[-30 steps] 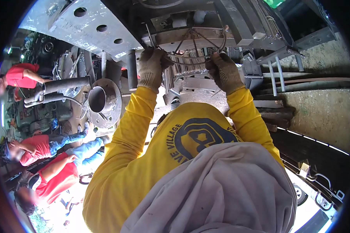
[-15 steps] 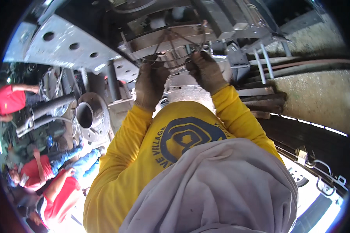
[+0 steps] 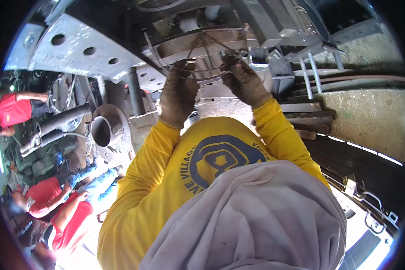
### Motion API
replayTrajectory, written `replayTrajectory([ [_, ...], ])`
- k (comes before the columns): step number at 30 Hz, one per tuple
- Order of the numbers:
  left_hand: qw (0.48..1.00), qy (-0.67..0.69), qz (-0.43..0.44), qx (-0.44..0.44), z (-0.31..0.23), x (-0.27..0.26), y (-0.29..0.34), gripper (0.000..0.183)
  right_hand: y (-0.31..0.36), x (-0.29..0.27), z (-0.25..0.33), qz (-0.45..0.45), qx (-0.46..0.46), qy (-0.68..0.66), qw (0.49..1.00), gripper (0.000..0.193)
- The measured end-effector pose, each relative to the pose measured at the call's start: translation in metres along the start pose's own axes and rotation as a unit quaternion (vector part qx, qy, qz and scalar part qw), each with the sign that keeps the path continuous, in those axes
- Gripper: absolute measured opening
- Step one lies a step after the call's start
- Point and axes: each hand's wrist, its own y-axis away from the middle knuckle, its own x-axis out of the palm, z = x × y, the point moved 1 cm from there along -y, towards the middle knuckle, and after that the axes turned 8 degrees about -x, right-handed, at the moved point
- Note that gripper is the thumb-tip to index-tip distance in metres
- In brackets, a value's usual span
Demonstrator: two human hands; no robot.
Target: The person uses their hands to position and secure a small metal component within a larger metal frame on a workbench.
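Both my hands are raised in brown work gloves, side by side in front of my chest. A thin dark wire runs between them in curved strands. My left hand is closed round its left end, with the fingertips partly hidden. At the other end, my right hand pinches the wire, thumb and fingers together. More thin strands rise from near the hands toward a curved metal crossmember of a vehicle frame.
A pale perforated frame rail slants along the upper left, above a round metal pipe opening. On the right are stacked bars beside a worn panel. People in red shirts are at the left.
My hands sit slightly farther right and lower in the picture, as does much of the background. The right hand has turned a little, and both keep hold of the wire.
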Motion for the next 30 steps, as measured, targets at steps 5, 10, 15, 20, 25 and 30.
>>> replayTrajectory([
  [5,0.794,0.522,0.080,-0.303,0.007,-0.005,-0.004,0.046,-0.003,0.001,0.006,0.037,-0.052,0.103,0.993,0.043],
  [10,0.828,0.498,0.085,-0.245,0.006,-0.004,-0.004,0.045,0.002,0.010,0.010,-0.001,-0.015,-0.016,1.000,0.039],
  [15,0.746,0.596,0.063,-0.291,0.011,-0.003,-0.007,0.040,0.002,0.012,0.002,-0.018,-0.067,0.074,0.995,0.036],
  [20,0.733,0.615,0.068,-0.284,0.023,-0.005,-0.009,0.038,-0.003,0.004,-0.010,-0.018,-0.054,-0.005,0.998,0.039],
  [25,0.708,0.651,0.135,-0.239,0.031,-0.008,-0.011,0.036,-0.004,0.007,-0.013,-0.032,-0.055,-0.027,0.998,0.036],
  [30,0.965,0.193,0.055,-0.170,0.017,-0.004,0.003,0.032,0.009,0.023,0.011,-0.086,0.002,0.128,0.988,0.036],
])
